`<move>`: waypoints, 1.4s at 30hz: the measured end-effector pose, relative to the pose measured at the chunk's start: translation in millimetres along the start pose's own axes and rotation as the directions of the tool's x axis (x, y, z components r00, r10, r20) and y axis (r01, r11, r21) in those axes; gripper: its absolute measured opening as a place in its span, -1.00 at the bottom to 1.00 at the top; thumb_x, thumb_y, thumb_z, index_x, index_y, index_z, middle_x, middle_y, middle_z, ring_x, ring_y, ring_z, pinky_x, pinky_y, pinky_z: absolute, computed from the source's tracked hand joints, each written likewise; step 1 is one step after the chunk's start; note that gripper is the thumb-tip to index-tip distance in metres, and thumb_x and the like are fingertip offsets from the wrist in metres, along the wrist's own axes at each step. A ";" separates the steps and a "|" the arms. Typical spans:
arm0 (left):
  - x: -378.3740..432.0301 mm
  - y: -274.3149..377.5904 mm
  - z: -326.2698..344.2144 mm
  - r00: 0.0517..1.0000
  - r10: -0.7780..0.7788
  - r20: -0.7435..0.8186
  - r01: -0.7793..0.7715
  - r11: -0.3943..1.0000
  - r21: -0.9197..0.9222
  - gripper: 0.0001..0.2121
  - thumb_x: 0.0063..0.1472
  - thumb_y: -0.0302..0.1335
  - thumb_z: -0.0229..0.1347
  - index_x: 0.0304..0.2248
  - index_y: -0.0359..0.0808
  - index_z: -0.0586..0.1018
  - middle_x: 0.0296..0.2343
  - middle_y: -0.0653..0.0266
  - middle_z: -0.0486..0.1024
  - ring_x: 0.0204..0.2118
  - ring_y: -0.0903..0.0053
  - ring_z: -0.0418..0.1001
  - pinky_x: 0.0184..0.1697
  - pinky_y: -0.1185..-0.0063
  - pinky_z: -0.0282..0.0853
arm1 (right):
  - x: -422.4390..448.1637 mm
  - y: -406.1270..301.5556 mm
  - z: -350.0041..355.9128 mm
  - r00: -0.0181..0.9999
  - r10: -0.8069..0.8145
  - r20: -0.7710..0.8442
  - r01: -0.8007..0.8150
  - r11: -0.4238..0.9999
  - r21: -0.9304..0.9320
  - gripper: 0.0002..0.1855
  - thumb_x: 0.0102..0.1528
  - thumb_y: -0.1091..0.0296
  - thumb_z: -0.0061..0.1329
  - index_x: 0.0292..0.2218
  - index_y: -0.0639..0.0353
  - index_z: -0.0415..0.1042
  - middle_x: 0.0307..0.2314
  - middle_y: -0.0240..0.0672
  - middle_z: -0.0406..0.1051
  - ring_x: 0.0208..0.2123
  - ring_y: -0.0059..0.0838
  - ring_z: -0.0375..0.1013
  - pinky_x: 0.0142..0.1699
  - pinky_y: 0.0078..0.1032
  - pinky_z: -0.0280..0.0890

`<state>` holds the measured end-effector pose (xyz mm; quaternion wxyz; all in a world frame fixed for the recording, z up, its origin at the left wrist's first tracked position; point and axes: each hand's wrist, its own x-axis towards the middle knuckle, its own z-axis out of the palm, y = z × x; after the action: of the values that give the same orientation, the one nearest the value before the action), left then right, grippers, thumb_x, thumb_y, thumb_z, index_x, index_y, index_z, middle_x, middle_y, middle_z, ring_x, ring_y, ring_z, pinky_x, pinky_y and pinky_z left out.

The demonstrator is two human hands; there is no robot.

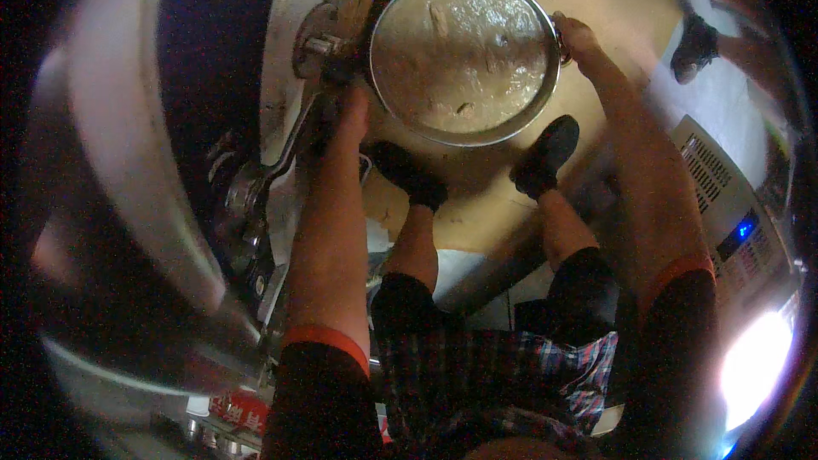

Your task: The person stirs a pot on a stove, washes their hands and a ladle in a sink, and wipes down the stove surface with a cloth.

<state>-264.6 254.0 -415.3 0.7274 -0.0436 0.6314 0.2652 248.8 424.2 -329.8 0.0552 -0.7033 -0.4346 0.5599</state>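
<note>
A large round metal pot [463,137] full of cloudy, bubbly liquid is in front of me, above the floor. Brownish pieces float in the liquid [473,57]. My right hand [575,37] grips the handle on the pot's right side. On the left, my left hand [355,92] is at the pot's rim side, mostly in shadow; its fingers are too dark to make out. Beside that hand are a round metal fitting [316,41] and a metal bar [295,134].
My shod feet stand on the yellowish floor [473,223] below the pot. Dark metal equipment [246,204] runs along the left. A pale appliance [735,204] with vents and a lit blue display is at right. Another person's legs and shoes [695,45] are at upper right.
</note>
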 end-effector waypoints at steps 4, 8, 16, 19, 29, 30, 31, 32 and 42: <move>-12.6 -11.1 -63.2 0.972 0.106 -0.212 -0.103 0.994 0.024 -0.54 0.34 -0.02 -0.14 0.03 -0.19 0.36 -0.18 0.24 0.29 -0.13 0.39 0.31 -0.08 0.38 0.30 | -0.6 -49.7 23.9 0.975 -0.007 0.221 -0.035 0.982 0.183 -0.43 0.24 -0.15 -0.14 -0.13 0.30 0.40 -0.43 -0.31 0.40 -0.46 -0.44 0.40 -0.32 -0.42 0.40; -29.1 -44.2 -33.0 0.938 0.242 -0.249 -0.107 0.884 0.455 -0.59 0.35 -0.12 -0.13 -0.01 -0.25 0.41 -0.20 0.17 0.37 -0.20 0.37 0.37 -0.15 0.39 0.34 | -29.7 43.4 -23.7 0.953 -0.143 -0.267 0.090 0.975 -0.203 -0.41 0.25 -0.17 -0.20 -0.04 0.24 0.39 -0.25 -0.07 0.48 -0.25 -0.30 0.50 -0.14 -0.35 0.41; -218.6 -133.1 -20.2 0.853 0.322 -0.410 0.172 0.569 0.804 -0.68 0.37 -0.32 -0.10 -0.08 -0.37 0.52 -0.24 0.02 0.53 -0.34 0.32 0.49 -0.29 0.42 0.41 | -233.8 -194.0 62.3 0.836 -0.482 -0.263 0.461 0.876 -0.141 -0.52 0.14 0.45 -0.01 0.10 0.19 0.31 -0.04 -0.10 0.43 -0.02 -0.13 0.44 0.08 -0.31 0.33; -260.9 -143.9 37.2 0.896 0.122 -0.426 -0.033 0.977 0.209 -0.68 0.35 -0.38 -0.05 0.02 -0.35 0.45 -0.19 0.12 0.51 -0.26 0.40 0.48 -0.24 0.44 0.43 | -276.1 -255.4 114.7 0.517 -0.849 -0.110 0.799 0.525 -0.293 -0.36 0.07 0.54 -0.05 0.19 0.13 0.19 0.10 -0.07 0.28 0.14 -0.14 0.27 0.22 -0.25 0.16; -308.4 -229.0 92.7 0.850 0.323 -0.415 0.062 0.723 0.688 -0.54 0.38 -0.27 -0.13 0.15 -0.40 0.30 -0.02 -0.03 0.38 -0.06 0.20 0.42 -0.10 0.37 0.42 | -413.3 -59.1 97.3 0.713 0.056 0.699 0.462 0.712 -0.529 -0.46 0.21 0.19 -0.10 0.17 0.16 0.25 0.00 -0.03 0.39 -0.03 -0.03 0.43 0.02 -0.21 0.35; -321.1 -227.3 104.1 0.798 0.453 -0.396 0.033 0.625 0.780 -0.54 0.39 -0.26 -0.14 0.15 -0.40 0.31 -0.03 -0.05 0.38 -0.08 0.18 0.42 -0.12 0.35 0.43 | -413.1 -25.0 77.7 0.752 0.217 0.622 0.297 0.731 -0.614 -0.47 0.14 0.15 -0.05 0.12 0.08 0.34 0.05 -0.20 0.39 0.06 -0.13 0.39 0.14 -0.20 0.28; -335.4 -207.5 125.7 0.839 0.396 -0.373 -0.019 0.706 0.708 -0.55 0.39 -0.26 -0.15 0.15 -0.38 0.32 -0.02 -0.06 0.37 -0.09 0.16 0.42 -0.13 0.32 0.43 | -420.7 -11.8 42.6 0.805 0.240 0.543 0.304 0.619 -0.724 -0.53 0.17 0.20 -0.07 0.08 0.12 0.36 -0.01 -0.18 0.40 0.01 -0.14 0.41 0.07 -0.23 0.33; -360.0 -159.8 155.1 0.888 0.349 -0.301 -0.081 0.761 0.643 -0.56 0.40 -0.26 -0.16 0.15 -0.36 0.33 -0.01 -0.08 0.37 -0.09 0.15 0.42 -0.14 0.30 0.43 | -429.9 1.0 5.3 0.858 0.259 0.444 0.268 0.510 -0.817 -0.59 0.20 0.25 -0.08 0.04 0.16 0.38 -0.06 -0.16 0.41 -0.03 -0.15 0.44 0.01 -0.26 0.38; -485.2 -199.1 147.5 0.898 0.390 -0.203 -0.436 0.728 -0.529 -0.68 0.35 -0.38 -0.03 -0.04 -0.44 0.49 -0.07 0.08 0.47 -0.16 0.23 0.47 -0.11 0.32 0.38 | -495.8 62.0 -143.3 0.902 0.379 0.206 -0.008 0.491 -0.871 -0.75 0.17 0.29 -0.06 -0.15 0.18 0.45 -0.30 -0.19 0.45 -0.28 -0.24 0.48 -0.17 -0.34 0.44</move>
<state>-74.9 -18.1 17.0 0.5792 -0.1243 0.5466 0.5919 404.9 111.0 54.4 -0.4454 -0.5637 -0.5709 0.3975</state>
